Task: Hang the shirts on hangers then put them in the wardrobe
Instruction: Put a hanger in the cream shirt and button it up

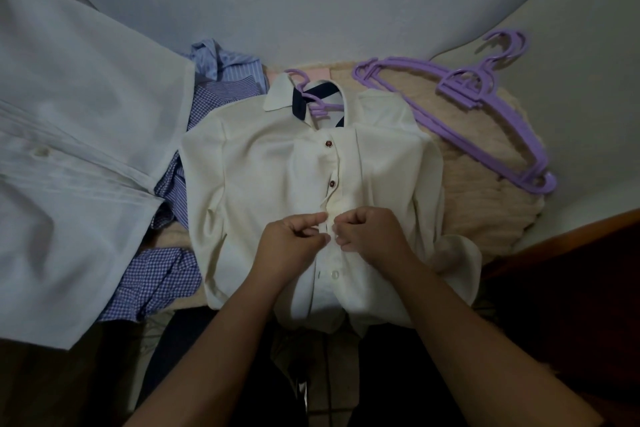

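Observation:
A cream shirt (270,166) with a dark-lined collar lies flat, front up, on a beige fluffy surface (485,204). A purple hanger (313,100) sits inside it, its hook showing at the collar. Two red buttons are fastened below the collar. My left hand (292,239) and my right hand (367,230) meet at the shirt's button strip, each pinching one edge of it at the third button. A stack of spare purple hangers (485,104) lies to the right of the shirt.
Several blue and purple checked and striped shirts (173,184) are heaped left of the cream shirt. A large white garment (69,156) hangs at the left. A pale wall (329,3) stands behind. Dark wooden furniture (571,253) is at the right.

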### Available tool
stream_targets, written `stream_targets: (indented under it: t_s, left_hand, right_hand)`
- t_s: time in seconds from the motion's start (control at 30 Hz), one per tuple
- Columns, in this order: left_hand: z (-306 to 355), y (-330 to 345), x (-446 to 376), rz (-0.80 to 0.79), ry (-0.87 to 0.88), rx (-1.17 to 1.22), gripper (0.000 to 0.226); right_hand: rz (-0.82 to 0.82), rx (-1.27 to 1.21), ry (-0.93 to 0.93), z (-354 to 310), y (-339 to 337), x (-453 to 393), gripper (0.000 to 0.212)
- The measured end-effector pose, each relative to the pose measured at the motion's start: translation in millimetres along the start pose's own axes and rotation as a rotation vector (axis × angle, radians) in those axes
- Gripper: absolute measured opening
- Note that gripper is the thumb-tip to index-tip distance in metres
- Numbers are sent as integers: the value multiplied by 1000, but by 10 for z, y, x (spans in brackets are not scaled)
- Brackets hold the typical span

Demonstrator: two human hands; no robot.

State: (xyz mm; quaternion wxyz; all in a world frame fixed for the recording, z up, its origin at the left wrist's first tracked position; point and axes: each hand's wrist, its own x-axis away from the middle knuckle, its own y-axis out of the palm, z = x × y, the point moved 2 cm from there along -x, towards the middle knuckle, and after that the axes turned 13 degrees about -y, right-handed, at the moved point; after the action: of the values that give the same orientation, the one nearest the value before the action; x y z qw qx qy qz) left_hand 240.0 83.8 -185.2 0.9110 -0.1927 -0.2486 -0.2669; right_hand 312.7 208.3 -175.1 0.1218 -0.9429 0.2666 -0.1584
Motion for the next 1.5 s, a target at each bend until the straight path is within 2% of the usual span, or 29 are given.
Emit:
stream_targets:
  t_s: [0.13,0.2,0.3,0.43,0.57,0.63,0.8,0.97,1.1,1.23,1.5]
  left_hand:
    - [29,44,-57,11,23,59,29]
    - [44,56,-85,11,45,88,31]
    - [23,73,-117,10,70,114,33]
    - [-36,80,-134,9,83,154,34]
    - [-74,68,-130,10,94,195,33]
    - [-77,70,-128,16,95,180,33]
    - [-57,88,-140,39,117,121,33]
    - [-93,104,-130,46,128,96,34]
    - [-134,94,-156,9,88,119,32]
    - [-165,57,-166,-46,0,180,30]
    - [-199,49,-230,-140,-143,318,24]
  right_hand:
    - [99,159,-89,-22,16,-116,7]
    - [112,256,-136,-57,7,-156,14]
    - [62,356,-191,-90,8,-159,13]
    - [-62,538,-278,-112,51,-132,21]
    - [-106,634,-302,-115,55,-132,29]
    - [-105,615,-294,-101,47,-131,27]
    - [15,187,-90,-46,-59,-98,13]
    - [25,-19,-5,-14,-104,-84,7]
    - [5,-10,19,-33,-57,-111,6]
    - [-34,-7,42,-20,-26,-136,14]
    - [-40,210,-36,5,35,-167,17]
